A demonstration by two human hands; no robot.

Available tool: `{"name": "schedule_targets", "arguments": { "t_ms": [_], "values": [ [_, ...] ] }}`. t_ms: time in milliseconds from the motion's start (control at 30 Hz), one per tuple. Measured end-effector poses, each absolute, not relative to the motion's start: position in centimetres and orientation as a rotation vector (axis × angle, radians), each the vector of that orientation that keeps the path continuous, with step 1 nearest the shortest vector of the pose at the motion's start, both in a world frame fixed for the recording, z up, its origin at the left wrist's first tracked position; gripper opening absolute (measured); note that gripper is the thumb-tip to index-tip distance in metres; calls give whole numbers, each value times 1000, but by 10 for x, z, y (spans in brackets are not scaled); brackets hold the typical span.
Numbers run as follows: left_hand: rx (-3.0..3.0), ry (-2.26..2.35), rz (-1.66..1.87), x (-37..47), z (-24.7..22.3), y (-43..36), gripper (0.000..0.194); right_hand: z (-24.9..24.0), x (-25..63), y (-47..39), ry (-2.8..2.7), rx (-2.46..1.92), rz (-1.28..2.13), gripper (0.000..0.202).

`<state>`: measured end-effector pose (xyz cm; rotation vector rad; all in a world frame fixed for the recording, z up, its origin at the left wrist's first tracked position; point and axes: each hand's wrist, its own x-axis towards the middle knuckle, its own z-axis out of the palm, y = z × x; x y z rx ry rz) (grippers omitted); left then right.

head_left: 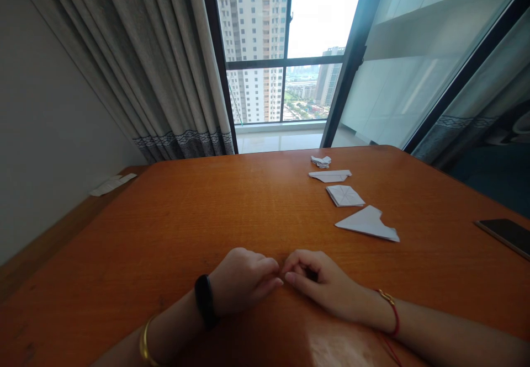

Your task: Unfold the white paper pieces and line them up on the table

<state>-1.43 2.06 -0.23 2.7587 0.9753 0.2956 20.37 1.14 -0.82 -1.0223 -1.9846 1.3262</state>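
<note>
My left hand (pixel 244 278) rests near the front of the wooden table (pixel 199 207), its fingers curled in and the thumb close beneath them. Just across from it, my right hand (pixel 317 278) has its fingers bent toward the thumb, with a small dark gap inside. The fingertips of the two hands nearly meet, and I see nothing held in either one. Closest to my right hand lies a folded paper plane (pixel 368 223). Behind it sit a folded paper square (pixel 345 195), a flat folded paper piece (pixel 330 175) and a small bunched paper fold (pixel 321 161).
A dark phone (pixel 503 236) lies at the table's right edge. Some white paper (pixel 112 184) is on the ledge at the left. Beyond the table are a grey curtain (pixel 165 69) and a window with tall buildings (pixel 256 30) outside.
</note>
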Motion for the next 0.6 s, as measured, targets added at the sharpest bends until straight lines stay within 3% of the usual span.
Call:
{"name": "schedule_targets", "arguments": {
  "t_ms": [600],
  "values": [
    [2777,976,284,-15,-6,21,22,-7,204,11,-1982,-1011,1351,20]
  ]
}}
